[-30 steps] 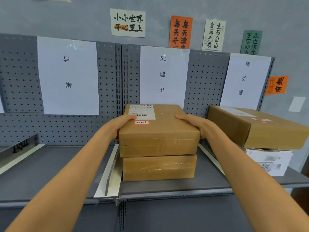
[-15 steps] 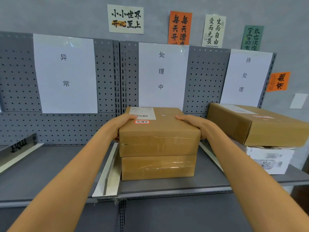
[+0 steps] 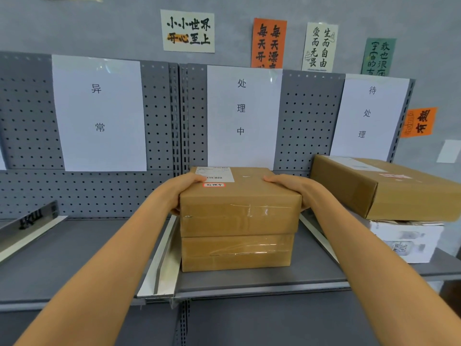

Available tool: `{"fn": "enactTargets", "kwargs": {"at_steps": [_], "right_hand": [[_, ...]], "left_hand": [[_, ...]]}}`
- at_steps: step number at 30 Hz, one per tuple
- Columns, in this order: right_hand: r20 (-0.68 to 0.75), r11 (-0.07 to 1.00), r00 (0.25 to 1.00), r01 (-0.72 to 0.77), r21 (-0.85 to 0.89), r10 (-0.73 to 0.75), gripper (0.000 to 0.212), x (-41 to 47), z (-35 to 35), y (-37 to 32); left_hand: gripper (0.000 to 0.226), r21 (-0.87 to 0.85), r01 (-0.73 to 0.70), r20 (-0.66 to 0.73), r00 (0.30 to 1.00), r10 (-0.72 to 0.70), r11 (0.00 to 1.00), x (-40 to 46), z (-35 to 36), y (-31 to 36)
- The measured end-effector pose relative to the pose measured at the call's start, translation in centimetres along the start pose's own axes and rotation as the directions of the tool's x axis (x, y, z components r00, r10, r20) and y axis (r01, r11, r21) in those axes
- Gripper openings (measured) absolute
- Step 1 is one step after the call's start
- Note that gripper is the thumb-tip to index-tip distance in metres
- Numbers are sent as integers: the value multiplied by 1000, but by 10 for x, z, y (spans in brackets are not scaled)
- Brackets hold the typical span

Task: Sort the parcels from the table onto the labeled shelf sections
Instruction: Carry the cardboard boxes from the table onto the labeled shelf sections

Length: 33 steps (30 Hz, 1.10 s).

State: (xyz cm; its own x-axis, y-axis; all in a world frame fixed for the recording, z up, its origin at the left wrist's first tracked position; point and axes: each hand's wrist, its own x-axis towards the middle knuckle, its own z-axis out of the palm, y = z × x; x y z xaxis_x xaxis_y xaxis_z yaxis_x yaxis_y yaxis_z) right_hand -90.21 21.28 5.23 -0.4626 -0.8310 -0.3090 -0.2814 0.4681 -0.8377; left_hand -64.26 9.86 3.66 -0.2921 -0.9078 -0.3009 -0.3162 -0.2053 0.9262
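Parcel (image 3: 239,201) unmoved, fingers (image 3: 197,178) partly hidden

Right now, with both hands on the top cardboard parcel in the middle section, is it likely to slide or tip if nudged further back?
The top cardboard parcel probably stays stiff: its edges look square. It may slide easily, since glossy tape crosses its front and the lower parcel. Tipping seems unlikely; it lies flat and nearly flush, with the left hand and right hand on opposite sides.

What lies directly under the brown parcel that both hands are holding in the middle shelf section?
Under the held parcel sits a second brown parcel of similar width, resting on the grey shelf. Only its taped front face shows; its top and any label there are covered.
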Motion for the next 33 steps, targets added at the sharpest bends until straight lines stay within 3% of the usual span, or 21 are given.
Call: {"fn": "enactTargets", "kwargs": {"at_steps": [11,15,17,21,25,29,33], "right_hand": [[-31,998,999,39,-56,-41,67,-2,-1,-2],[-128,964,967,195,-180,-220,57,-11,0,-11],[-189,911,911,308,-276,-365,55,-11,2,-16],[-206,763,770,483,-430,-604,73,-19,12,-24],[-172,580,628,532,-618,-759,69,-29,28,-30],[-63,357,525,482,-800,-849,64,-38,52,-41],[23,249,443,544,-801,-896,63,-46,92,-56]], "left_hand": [[48,-18,2,-19,1000,-2,1000,-3,1,0],[42,-78,-139,-87,987,132,987,-6,2,5],[34,17,-273,-197,942,271,962,-7,3,8],[62,418,-447,-246,782,573,791,-18,2,15],[63,680,-494,-186,598,780,541,-38,-5,17],[60,866,-362,-104,543,833,344,-58,-23,10],[58,939,-248,-86,501,861,238,-80,-50,-7]]}}
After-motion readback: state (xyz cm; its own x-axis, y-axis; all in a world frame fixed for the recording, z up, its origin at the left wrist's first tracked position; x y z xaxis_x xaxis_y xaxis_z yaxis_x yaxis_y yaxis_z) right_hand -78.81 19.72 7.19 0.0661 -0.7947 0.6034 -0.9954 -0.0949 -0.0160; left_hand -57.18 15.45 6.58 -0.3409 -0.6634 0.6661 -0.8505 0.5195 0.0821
